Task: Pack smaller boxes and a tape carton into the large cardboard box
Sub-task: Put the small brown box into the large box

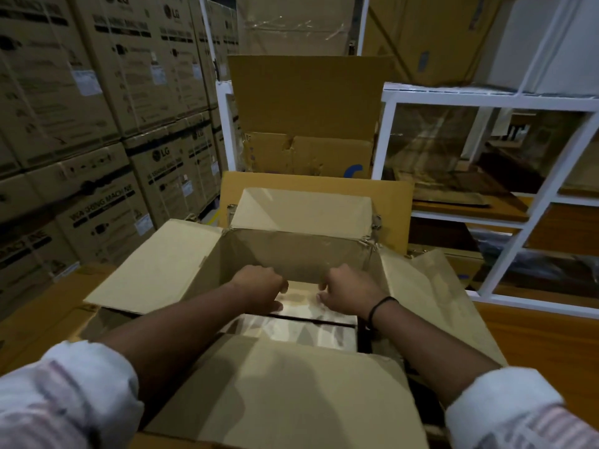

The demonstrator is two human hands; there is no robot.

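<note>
The large cardboard box (181, 264) stands open in front of me, all its flaps folded outward. Inside it lie smaller pale boxes (301, 332), side by side, with a dark gap between them. Both my arms reach down into the box. My left hand (259, 291) has its fingers curled over the far edge of the top smaller box (299, 294). My right hand (350, 294) grips the same far edge a little to the right. The fingertips of both hands are hidden behind that edge. No tape carton can be made out.
Stacked washing machine cartons (97, 124) form a wall on the left. Another opened carton (308, 124) stands behind the large box. A white metal rack (486, 98) with wooden shelves runs along the right. A wooden surface (544, 338) lies at the right.
</note>
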